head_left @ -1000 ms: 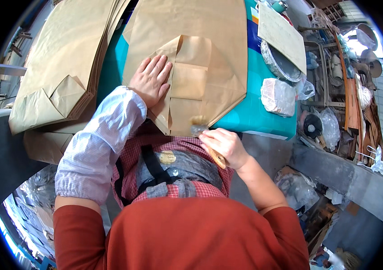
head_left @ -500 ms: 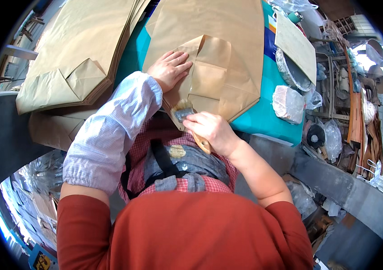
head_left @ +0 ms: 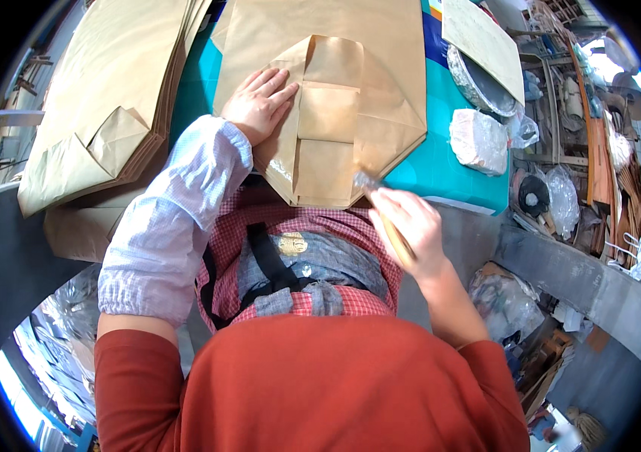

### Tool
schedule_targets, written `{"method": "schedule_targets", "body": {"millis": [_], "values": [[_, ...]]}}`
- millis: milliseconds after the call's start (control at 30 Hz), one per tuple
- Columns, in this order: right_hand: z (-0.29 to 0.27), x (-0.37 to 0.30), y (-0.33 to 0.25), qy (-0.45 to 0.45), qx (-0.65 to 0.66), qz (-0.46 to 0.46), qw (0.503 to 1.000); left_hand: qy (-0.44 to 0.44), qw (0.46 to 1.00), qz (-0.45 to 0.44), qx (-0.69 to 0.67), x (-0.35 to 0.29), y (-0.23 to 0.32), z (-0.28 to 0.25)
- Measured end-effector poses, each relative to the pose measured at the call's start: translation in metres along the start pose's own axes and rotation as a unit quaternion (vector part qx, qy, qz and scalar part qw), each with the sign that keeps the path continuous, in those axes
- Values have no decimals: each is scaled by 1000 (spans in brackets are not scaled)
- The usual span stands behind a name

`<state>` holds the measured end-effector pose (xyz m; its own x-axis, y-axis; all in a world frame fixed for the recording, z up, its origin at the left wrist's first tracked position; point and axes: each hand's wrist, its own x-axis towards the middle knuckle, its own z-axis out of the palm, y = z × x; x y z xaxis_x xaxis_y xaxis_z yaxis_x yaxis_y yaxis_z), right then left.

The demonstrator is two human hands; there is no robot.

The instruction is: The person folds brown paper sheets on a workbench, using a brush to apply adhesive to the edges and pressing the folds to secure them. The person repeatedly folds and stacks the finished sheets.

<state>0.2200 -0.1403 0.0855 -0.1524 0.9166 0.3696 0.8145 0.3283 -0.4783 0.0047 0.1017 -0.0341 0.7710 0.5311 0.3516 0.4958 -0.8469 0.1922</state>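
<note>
Hands: left [head_left: 258,109] flat, right [head_left: 415,224] seemingly curled

The brush [head_left: 366,181] has swung rightward from the left paper flap [head_left: 281,161].

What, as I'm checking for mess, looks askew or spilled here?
The pale board lies askew over the grey basin, leaving part of it uncovered, like a lid knocked aside. Nothing looks clearly spilled, though the brown paper bag shines on its left flap.
</note>
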Motion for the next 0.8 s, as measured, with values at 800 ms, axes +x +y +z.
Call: {"method": "schedule_targets", "body": {"millis": [800], "values": [[36, 157, 168, 68, 347, 332, 874, -40, 999, -8, -12, 13, 10, -13]]}}
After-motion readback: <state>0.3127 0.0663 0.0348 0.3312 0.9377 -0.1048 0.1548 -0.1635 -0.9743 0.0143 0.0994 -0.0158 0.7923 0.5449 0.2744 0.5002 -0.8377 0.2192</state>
